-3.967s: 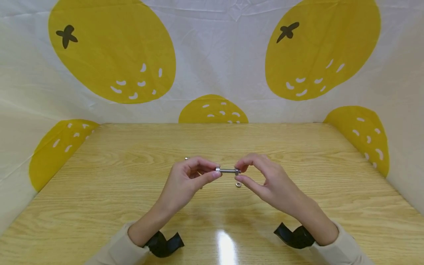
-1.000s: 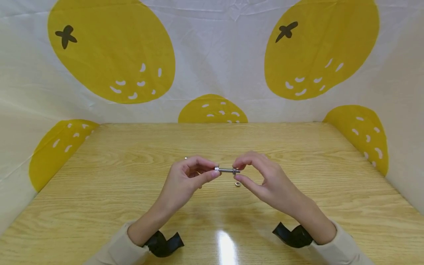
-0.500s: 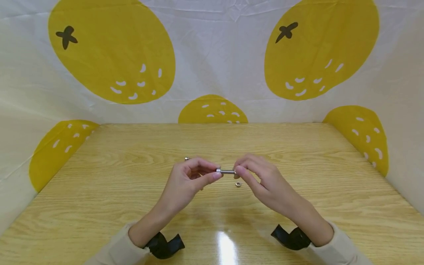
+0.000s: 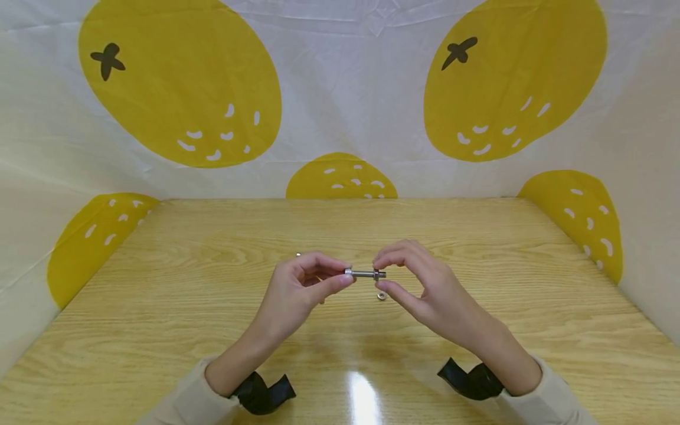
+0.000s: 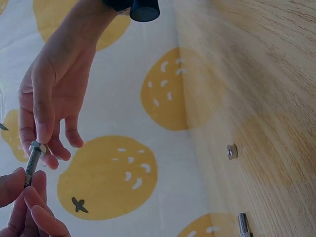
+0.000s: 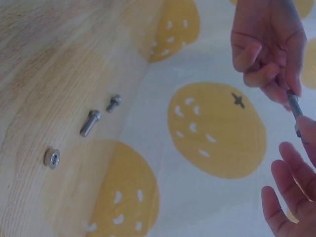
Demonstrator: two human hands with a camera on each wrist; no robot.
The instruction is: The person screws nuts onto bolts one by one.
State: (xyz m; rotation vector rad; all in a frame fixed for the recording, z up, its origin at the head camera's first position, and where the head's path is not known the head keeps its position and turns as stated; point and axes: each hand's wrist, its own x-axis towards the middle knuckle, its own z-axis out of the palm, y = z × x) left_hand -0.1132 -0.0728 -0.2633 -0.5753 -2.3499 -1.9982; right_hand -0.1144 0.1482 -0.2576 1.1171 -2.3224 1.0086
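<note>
In the head view my left hand pinches the head of a silver bolt between thumb and fingertips. The bolt lies level in the air, its threaded end pointing right. A hex nut sits on the thread near that end, with a short length of bolt poking out past it. My right hand has thumb and index finger at opposite sides of this nut. The left wrist view shows the right thumb against the nut. In the right wrist view, fingers partly hide the bolt.
A loose nut lies on the wooden table below the bolt. Two shorter bolts, one nearer and one farther, lie beyond it in the right wrist view. A white fabric screen with yellow fruit prints encloses the table.
Half a second ago the right thumb was rolled over the nut; now it is back below it. Since four seconds ago the nut stands slightly nearer the bolt head. The left hand stays put.
</note>
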